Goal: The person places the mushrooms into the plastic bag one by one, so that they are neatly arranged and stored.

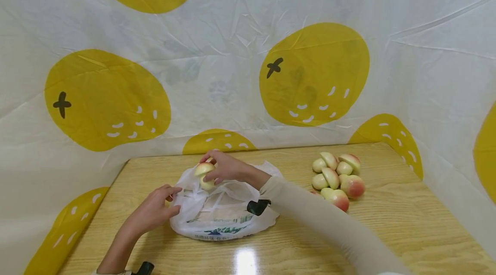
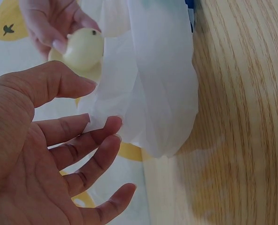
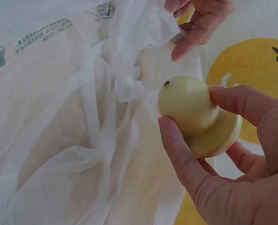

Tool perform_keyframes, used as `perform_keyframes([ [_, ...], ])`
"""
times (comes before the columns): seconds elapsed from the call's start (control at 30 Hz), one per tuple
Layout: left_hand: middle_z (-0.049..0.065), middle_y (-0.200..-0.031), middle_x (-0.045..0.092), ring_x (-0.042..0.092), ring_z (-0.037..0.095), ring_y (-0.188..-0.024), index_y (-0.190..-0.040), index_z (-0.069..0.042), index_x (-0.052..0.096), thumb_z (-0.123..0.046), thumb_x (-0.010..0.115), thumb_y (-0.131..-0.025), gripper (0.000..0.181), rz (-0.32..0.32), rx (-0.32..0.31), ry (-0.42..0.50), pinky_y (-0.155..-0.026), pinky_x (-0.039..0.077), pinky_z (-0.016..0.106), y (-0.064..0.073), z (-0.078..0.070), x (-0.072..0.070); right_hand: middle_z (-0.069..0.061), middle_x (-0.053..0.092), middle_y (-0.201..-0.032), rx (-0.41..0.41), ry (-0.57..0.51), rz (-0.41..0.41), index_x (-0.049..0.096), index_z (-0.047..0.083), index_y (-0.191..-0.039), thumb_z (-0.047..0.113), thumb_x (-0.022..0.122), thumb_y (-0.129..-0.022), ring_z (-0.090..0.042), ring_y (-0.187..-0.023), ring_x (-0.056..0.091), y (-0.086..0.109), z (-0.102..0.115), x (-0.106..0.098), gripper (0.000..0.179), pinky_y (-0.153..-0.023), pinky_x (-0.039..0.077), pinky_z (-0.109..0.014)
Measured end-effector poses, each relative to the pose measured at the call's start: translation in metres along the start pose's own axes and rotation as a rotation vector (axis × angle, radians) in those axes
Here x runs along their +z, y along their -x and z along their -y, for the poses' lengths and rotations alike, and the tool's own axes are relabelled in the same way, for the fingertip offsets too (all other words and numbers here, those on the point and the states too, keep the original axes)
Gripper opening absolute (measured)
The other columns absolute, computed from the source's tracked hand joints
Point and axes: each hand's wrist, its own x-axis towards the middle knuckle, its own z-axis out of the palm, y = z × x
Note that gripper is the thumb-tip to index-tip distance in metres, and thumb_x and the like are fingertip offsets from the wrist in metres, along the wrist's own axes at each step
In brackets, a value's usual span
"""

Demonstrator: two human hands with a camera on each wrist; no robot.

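My right hand [image 1: 227, 167] grips a mushroom-shaped piece [image 1: 206, 171] over the left part of a white plastic bag [image 1: 228, 214]. In the right wrist view, thumb and fingers pinch this smooth, pale yellow mushroom [image 3: 188, 105], which has a small dark spot on its rounded stem end. Its cap shows a pinkish top in the head view. At the bag's left edge is my left hand [image 1: 155, 208], its thumb apart from its loosely bent fingers. The fingertips [image 2: 113, 124] are right at the thin edge of the bag [image 2: 162, 93] in the left wrist view.
On the right of the wooden table [image 1: 403, 223] lies a group of several similar pale mushrooms [image 1: 331, 179] with reddish caps, near my right forearm. Behind the table hangs a white sheet [image 1: 217, 85] printed with large yellow fruit, which also covers both sides.
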Motion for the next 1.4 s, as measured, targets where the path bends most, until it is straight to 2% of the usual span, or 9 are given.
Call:
perform_keyframes([
  [0.17, 0.004, -0.102, 0.064, 0.06, 0.022, -0.096, -0.129, 0.006, 0.065, -0.01, 0.074, -0.084, 0.049, -0.001, 0.005, 0.001, -0.077, 0.051, 0.037, 0.0, 0.0, 0.0, -0.008, 0.057, -0.108, 0.026, -0.002, -0.013, 0.059, 0.009, -0.124, 0.0, 0.08, -0.084, -0.018, -0.084, 0.06, -0.008, -0.008, 0.01, 0.045, -0.077, 0.06, -0.044],
  [0.47, 0.004, -0.103, 0.064, 0.06, 0.022, -0.096, -0.129, 0.006, 0.065, -0.011, 0.074, -0.084, 0.049, 0.005, 0.013, 0.007, -0.078, 0.051, 0.037, 0.002, 0.0, 0.001, -0.008, 0.061, -0.103, 0.046, -0.023, -0.061, 0.058, 0.008, -0.122, -0.001, 0.077, -0.086, -0.019, -0.086, 0.061, -0.014, -0.025, 0.027, 0.042, -0.077, 0.06, -0.047],
  [0.57, 0.004, -0.103, 0.064, 0.059, 0.021, -0.096, -0.129, 0.006, 0.065, -0.012, 0.075, -0.085, 0.049, 0.008, 0.021, 0.005, -0.077, 0.051, 0.036, 0.002, 0.0, 0.0, -0.007, 0.061, -0.101, 0.04, 0.009, -0.074, 0.059, 0.007, -0.121, 0.001, 0.078, -0.086, -0.018, -0.085, 0.06, -0.015, -0.028, 0.028, 0.041, -0.076, 0.06, -0.044],
  [0.77, 0.004, -0.102, 0.064, 0.059, 0.022, -0.095, -0.129, 0.006, 0.065, -0.012, 0.074, -0.085, 0.048, 0.012, 0.014, -0.003, -0.076, 0.05, 0.034, 0.002, 0.0, -0.001, -0.007, 0.061, -0.101, 0.018, 0.133, -0.128, 0.06, 0.007, -0.122, 0.007, 0.082, -0.084, -0.016, -0.083, 0.057, -0.017, -0.03, 0.031, 0.043, -0.059, 0.055, -0.029],
  [0.83, 0.003, -0.101, 0.064, 0.058, 0.022, -0.095, -0.129, 0.006, 0.065, -0.012, 0.074, -0.085, 0.048, 0.011, 0.012, -0.005, -0.076, 0.05, 0.035, 0.002, 0.0, 0.0, -0.006, 0.061, -0.102, 0.017, 0.187, -0.149, 0.06, 0.008, -0.123, 0.01, 0.082, -0.085, -0.015, -0.083, 0.056, -0.017, -0.03, 0.032, 0.044, -0.058, 0.052, -0.026],
  [0.97, 0.003, -0.101, 0.064, 0.059, 0.021, -0.094, -0.128, 0.005, 0.066, -0.013, 0.075, -0.084, 0.048, 0.009, 0.015, -0.01, -0.077, 0.05, 0.036, 0.002, 0.001, 0.0, -0.006, 0.063, -0.113, 0.021, 0.292, -0.167, 0.059, 0.009, -0.128, 0.019, 0.082, -0.087, -0.014, -0.089, 0.056, -0.015, -0.029, 0.031, 0.049, -0.065, 0.05, -0.023],
  [1.07, 0.003, -0.102, 0.064, 0.058, 0.02, -0.093, -0.128, 0.006, 0.066, -0.013, 0.076, -0.084, 0.049, 0.008, 0.025, -0.007, -0.076, 0.05, 0.036, 0.002, 0.001, 0.0, -0.007, 0.064, -0.122, 0.025, 0.329, -0.151, 0.058, 0.01, -0.135, 0.022, 0.081, -0.088, -0.014, -0.096, 0.057, -0.01, -0.027, 0.028, 0.054, -0.072, 0.05, -0.023],
  [1.33, 0.003, -0.103, 0.064, 0.057, 0.02, -0.094, -0.129, 0.007, 0.065, -0.013, 0.077, -0.084, 0.051, 0.01, 0.011, 0.011, -0.074, 0.049, 0.035, 0.004, 0.0, -0.001, -0.014, 0.064, -0.13, 0.047, 0.353, -0.09, 0.057, 0.013, -0.141, 0.025, 0.081, -0.088, -0.028, -0.12, 0.06, 0.01, -0.014, 0.009, 0.059, -0.094, 0.051, -0.037],
  [1.4, 0.004, -0.104, 0.064, 0.058, 0.021, -0.094, -0.129, 0.007, 0.064, -0.012, 0.077, -0.084, 0.051, 0.011, 0.01, 0.012, -0.074, 0.049, 0.036, 0.004, 0.0, -0.001, -0.016, 0.063, -0.131, 0.042, 0.357, -0.075, 0.057, 0.013, -0.141, 0.025, 0.079, -0.09, -0.031, -0.123, 0.059, 0.015, -0.011, 0.003, 0.057, -0.095, 0.05, -0.039],
])
